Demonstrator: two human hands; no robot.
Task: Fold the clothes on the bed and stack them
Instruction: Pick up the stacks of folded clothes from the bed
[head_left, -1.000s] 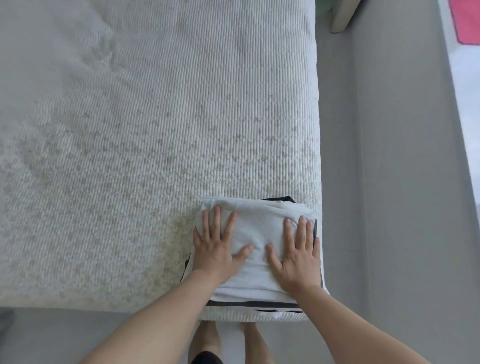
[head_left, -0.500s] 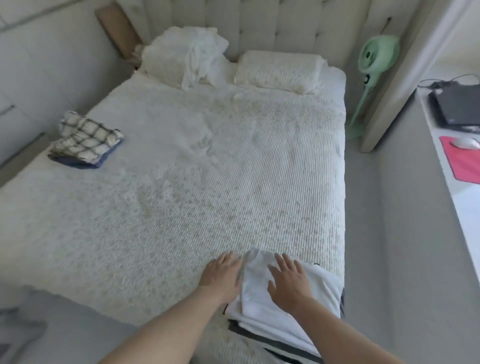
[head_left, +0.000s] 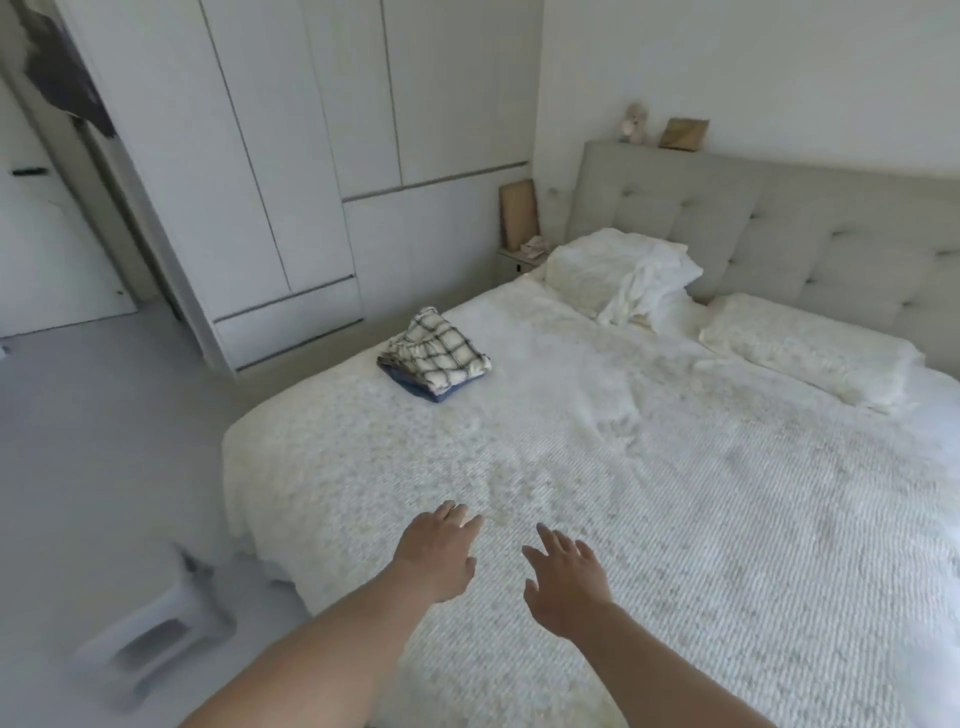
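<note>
So the folded stack (head_left: 435, 362) sits on the bed (head_left: 675, 493), near its far-left edge, well short of the pillows: a checked piece on top, something dark blue underneath, edges roughly squared. Your left hand (head_left: 435, 557) and right hand (head_left: 566, 587) both hover over the bed's near part, well apart from that stack, side by side. Fingers on both are spread and relaxed, holding nothing. A crumpled white pillow (head_left: 621, 273) leans at the headboard (head_left: 779, 228) end of the bed, a flatter pillow (head_left: 810, 348) beside it. Off the bed's left side there's a white wardrobe (head_left: 291, 171) and, nearer you, a blurry white stool (head_left: 156, 618) on the floor.
</note>
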